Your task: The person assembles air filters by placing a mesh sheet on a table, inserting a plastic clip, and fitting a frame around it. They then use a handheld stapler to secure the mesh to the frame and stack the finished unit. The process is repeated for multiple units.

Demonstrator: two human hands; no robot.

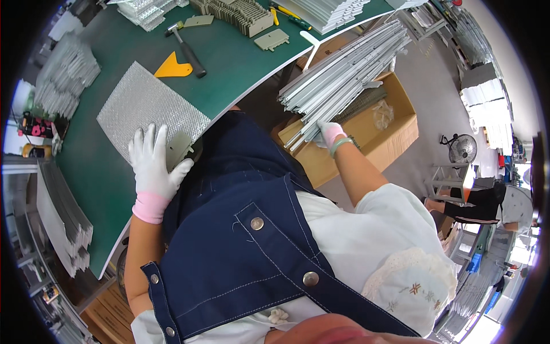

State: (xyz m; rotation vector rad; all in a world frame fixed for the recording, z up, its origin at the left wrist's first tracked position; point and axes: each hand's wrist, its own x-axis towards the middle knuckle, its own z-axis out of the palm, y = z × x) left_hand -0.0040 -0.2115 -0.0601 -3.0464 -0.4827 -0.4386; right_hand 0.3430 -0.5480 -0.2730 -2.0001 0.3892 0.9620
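Note:
My left hand (152,155), in a white glove with a pink cuff, lies with fingers spread on the near edge of a silver mesh panel (143,94) on the green table. Beside its thumb, a small grey-green plastic plate (179,146) rests at the panel's corner. Out to the right, my right hand (331,135), gloved too, is closed at the near ends of a bundle of long metal strips (344,71); its fingertips are partly hidden. The strips lie slanted across an open cardboard box (395,135).
On the green table (229,80) lie a hammer (188,51), a yellow scraper (173,67), a row of grey-green plates (240,14) and screwdrivers (292,17). Stacked mesh panels (66,74) stand at left. A fan (462,149) and another person (487,203) are at far right.

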